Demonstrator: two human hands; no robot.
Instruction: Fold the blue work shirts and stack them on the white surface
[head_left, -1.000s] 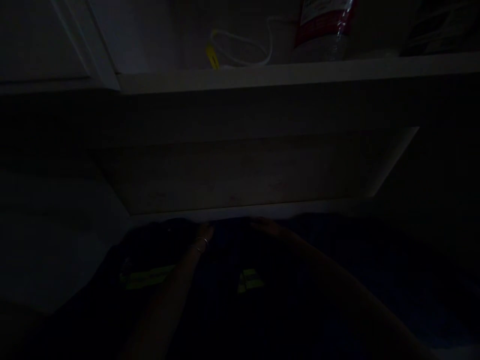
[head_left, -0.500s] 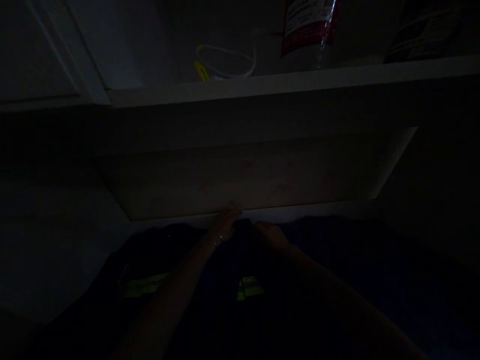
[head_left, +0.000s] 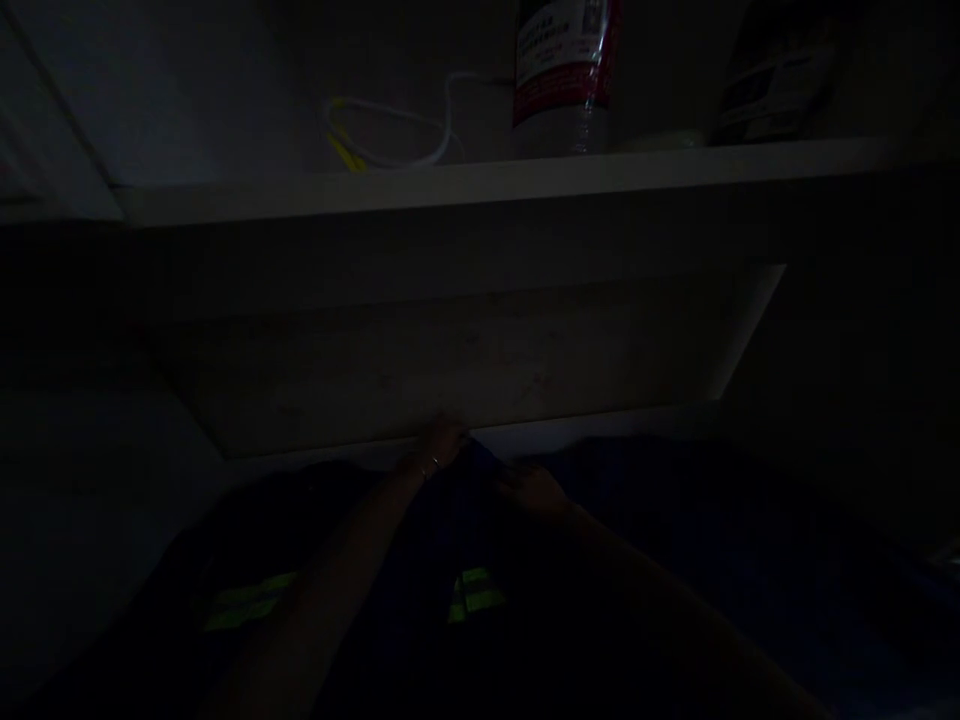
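The scene is very dark. A dark garment (head_left: pixel 390 590) with yellow-green reflective stripes (head_left: pixel 474 592) lies spread in front of me. My left hand (head_left: pixel 442 445), with a bracelet at the wrist, rests on the garment's far edge, right by a pale ledge. My right hand (head_left: pixel 536 490) lies on the cloth just to the right of it. Both seem to be closed on the fabric edge, but the fingers are too dark to read.
A pale shelf (head_left: pixel 487 180) runs across above. On it stand a clear bottle with a red label (head_left: pixel 566 75), a white cable with a yellow tag (head_left: pixel 382 140) and a dark packet (head_left: pixel 772 80). Below the shelf is a recessed panel (head_left: pixel 465 360).
My left hand moved forward and right to the garment's far edge. My right hand drew back slightly. The view shifted, so the shelf items slid left.
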